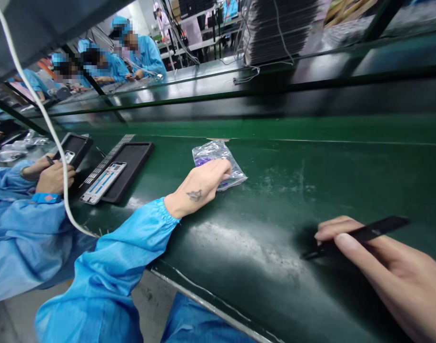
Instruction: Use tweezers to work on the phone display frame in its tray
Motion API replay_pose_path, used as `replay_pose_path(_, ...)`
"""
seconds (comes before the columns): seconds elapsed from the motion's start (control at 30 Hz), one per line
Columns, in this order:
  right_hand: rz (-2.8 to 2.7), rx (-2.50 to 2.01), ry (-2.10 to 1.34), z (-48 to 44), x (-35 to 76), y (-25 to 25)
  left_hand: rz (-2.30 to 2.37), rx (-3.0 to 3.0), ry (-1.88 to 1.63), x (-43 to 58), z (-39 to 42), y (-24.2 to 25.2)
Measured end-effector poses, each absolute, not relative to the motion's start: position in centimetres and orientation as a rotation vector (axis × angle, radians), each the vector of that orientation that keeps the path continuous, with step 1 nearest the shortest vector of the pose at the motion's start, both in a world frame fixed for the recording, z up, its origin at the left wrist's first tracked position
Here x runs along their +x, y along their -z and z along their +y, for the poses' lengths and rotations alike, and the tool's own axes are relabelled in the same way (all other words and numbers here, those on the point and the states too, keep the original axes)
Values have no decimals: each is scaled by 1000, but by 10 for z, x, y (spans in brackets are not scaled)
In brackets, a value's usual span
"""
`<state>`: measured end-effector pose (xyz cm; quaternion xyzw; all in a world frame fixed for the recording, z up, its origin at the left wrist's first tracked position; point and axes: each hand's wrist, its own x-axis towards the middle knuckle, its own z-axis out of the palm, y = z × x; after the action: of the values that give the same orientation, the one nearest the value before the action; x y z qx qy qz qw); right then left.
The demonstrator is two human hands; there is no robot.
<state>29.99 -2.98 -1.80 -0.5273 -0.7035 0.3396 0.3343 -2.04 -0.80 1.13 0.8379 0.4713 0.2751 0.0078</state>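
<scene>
My left hand (200, 186) reaches over the green bench with its fingers curled down at a small clear plastic bag (235, 178). Purple bits show inside the bag, and the fingertips are hidden behind the hand. At the lower right, my right hand (382, 267) grips black tweezers (378, 229) between thumb and fingers. Their dark tip points down and left, close above the bench top; blur hides its exact shape.
Left of my arm, a phone frame (104, 183) leans on a black tray (134, 166). A co-worker's hands (55, 176) work at another black tray (77, 145). A white cable (43, 109) hangs across the left side. Stacked black trays (280, 31) stand beyond the bench.
</scene>
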Motion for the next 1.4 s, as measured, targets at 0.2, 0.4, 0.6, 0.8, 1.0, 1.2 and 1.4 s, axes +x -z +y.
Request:
replay_pose_path(0.2, -1855, -1358, -910, -32, 297, 13, 1168, 1698, -1023, 9, -19, 1)
replay_pose_path(0.4, -1828, -1361, -978, -37, 291, 6, 1225, 1611, -998, 11, -20, 8)
replay_pose_path(0.6, -1826, -1288, -1084, -39, 289, 2, 1272, 1942, -890, 11, -23, 3)
replay_pose_path(0.8, -1860, -1250, -1064, -40, 285, -2, 1190, 2453, -708, 26, -21, 3)
replay_pose_path(1.0, -1881, -1230, -1042, -38, 286, 2, 1183, 2486, -581, 33, 0, -4)
replay_pose_path(1.2, -1884, -1151, -1057, -37, 288, 4, 1121, 2473, -379, 39, 15, -12)
replay_pose_path(1.4, -1879, -1097, -1083, -37, 289, 7, 1087, 2497, -330, 41, 13, -7)
